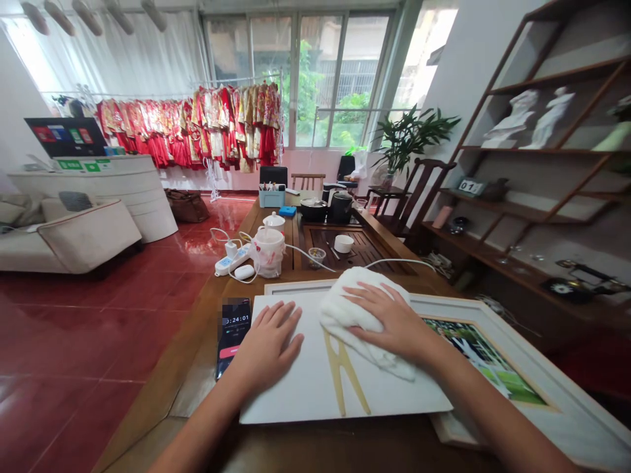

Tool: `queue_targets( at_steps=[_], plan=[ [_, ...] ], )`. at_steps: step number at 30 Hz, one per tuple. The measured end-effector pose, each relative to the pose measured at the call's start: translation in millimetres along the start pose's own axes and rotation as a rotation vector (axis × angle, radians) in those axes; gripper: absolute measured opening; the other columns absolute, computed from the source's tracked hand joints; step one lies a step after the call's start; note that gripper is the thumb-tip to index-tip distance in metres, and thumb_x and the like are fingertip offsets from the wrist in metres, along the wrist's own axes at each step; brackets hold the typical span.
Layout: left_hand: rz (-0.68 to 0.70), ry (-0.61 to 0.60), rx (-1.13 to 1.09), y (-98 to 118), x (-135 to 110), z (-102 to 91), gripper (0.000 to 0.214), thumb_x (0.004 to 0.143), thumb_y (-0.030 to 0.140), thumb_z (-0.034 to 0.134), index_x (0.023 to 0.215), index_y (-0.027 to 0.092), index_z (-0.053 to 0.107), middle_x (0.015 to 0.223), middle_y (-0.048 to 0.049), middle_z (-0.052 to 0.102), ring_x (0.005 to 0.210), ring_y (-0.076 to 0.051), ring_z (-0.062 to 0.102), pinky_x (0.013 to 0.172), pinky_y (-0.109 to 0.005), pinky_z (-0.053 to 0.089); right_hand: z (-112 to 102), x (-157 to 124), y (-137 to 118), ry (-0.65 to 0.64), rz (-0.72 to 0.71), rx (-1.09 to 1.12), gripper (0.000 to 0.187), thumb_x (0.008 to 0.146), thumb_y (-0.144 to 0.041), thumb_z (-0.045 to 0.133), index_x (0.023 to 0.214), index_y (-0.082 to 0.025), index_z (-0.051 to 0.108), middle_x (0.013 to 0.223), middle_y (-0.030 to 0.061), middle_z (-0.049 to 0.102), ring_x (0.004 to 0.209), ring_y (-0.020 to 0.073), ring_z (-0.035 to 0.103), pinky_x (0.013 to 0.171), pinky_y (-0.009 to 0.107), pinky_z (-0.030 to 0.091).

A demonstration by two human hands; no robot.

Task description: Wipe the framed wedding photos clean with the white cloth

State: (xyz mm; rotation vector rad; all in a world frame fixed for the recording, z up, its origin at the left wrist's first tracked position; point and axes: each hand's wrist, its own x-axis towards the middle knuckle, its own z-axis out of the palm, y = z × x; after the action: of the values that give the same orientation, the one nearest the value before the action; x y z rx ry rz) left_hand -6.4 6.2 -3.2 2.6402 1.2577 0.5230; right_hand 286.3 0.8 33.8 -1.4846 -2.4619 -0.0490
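A white board (pixel 305 387) lies on the wooden table in front of me. My left hand (pixel 269 341) rests flat on its left part, fingers stretched and holding nothing. My right hand (pixel 382 315) is wrapped over a bunched white towel (pixel 345 292), thumb and fingers apart, pressing it on the board's upper right. A flat yellow A-shaped piece or marking (pixel 341 374) shows on the board, its top at the towel's edge. Partly under the board and my right forearm is a pale picture frame (pixel 478 309) with a photo (pixel 497 361) in it.
A phone (pixel 234 338) showing a timer lies left of the board. Behind are a power strip (pixel 231 259) with cables, a pinkish-white container (pixel 269 253), a white lidded jar (pixel 274 222) and a tea tray (pixel 365 246) with a white cup (pixel 344 244). Shelves (pixel 532 148) stand at right.
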Motion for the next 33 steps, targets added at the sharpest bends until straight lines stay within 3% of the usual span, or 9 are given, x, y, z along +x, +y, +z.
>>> queue_targets(
  at_steps=[5,11,16,20,29,33],
  plan=[
    [-0.018,0.009,-0.001,1.2,0.8,0.8,0.048,0.097,0.043,0.036,0.142,0.026,0.040,0.151,-0.0051,0.035,0.140,-0.025,0.030,0.115,-0.049,0.025,2.1,-3.1,-1.7,0.016,0.005,0.001,0.061,0.084,-0.060,0.052,0.138,-0.033,0.046,0.142,0.0049,0.049,0.135,0.0328,0.036,0.109,0.063,0.020],
    [-0.040,0.000,-0.005,4.1,1.5,-1.3,0.049,0.097,0.043,0.036,0.142,0.025,0.039,0.152,-0.0056,0.035,0.140,-0.026,0.029,0.115,-0.048,0.025,-3.0,-58.7,-23.1,-0.025,-0.008,-0.058,0.062,0.085,-0.057,0.053,0.142,-0.041,0.036,0.146,-0.0009,0.043,0.136,0.0333,0.034,0.108,0.064,0.023],
    [-0.026,0.000,-0.004,3.0,1.3,-1.6,0.049,0.097,0.043,0.035,0.142,0.024,0.040,0.151,-0.0062,0.035,0.140,-0.025,0.030,0.116,-0.047,0.024,-4.8,-92.4,-35.0,-0.025,0.005,-0.088,0.069,0.084,-0.055,0.055,0.146,-0.042,0.027,0.148,0.0001,0.039,0.135,0.0356,0.035,0.108,0.066,0.025],
    [-0.021,0.036,-0.024,0.6,0.8,-1.0,0.047,0.097,0.041,0.039,0.140,0.025,0.043,0.149,-0.0067,0.038,0.139,-0.026,0.032,0.114,-0.048,0.027,-7.7,-84.5,-36.2,-0.016,0.015,-0.051,0.066,0.083,-0.055,0.056,0.144,-0.042,0.033,0.146,0.0011,0.043,0.133,0.0361,0.037,0.107,0.066,0.026],
    [0.039,0.102,-0.057,-5.7,2.3,-1.6,0.039,0.094,0.033,0.046,0.131,0.025,0.052,0.141,-0.0078,0.048,0.132,-0.026,0.041,0.111,-0.046,0.035,-3.9,-35.4,-29.8,0.023,0.034,-0.018,0.060,0.086,-0.059,0.049,0.141,-0.037,0.039,0.143,0.0037,0.047,0.134,0.0323,0.037,0.109,0.062,0.023],
    [0.030,0.178,-0.112,-6.5,0.3,-7.2,0.033,0.094,0.029,0.043,0.124,0.024,0.057,0.132,-0.0078,0.054,0.124,-0.023,0.050,0.107,-0.040,0.041,-4.6,-40.2,-25.3,0.108,0.058,-0.023,0.057,0.089,-0.055,0.046,0.143,-0.039,0.034,0.149,0.0028,0.039,0.136,0.0296,0.034,0.110,0.061,0.020]
  ],
)
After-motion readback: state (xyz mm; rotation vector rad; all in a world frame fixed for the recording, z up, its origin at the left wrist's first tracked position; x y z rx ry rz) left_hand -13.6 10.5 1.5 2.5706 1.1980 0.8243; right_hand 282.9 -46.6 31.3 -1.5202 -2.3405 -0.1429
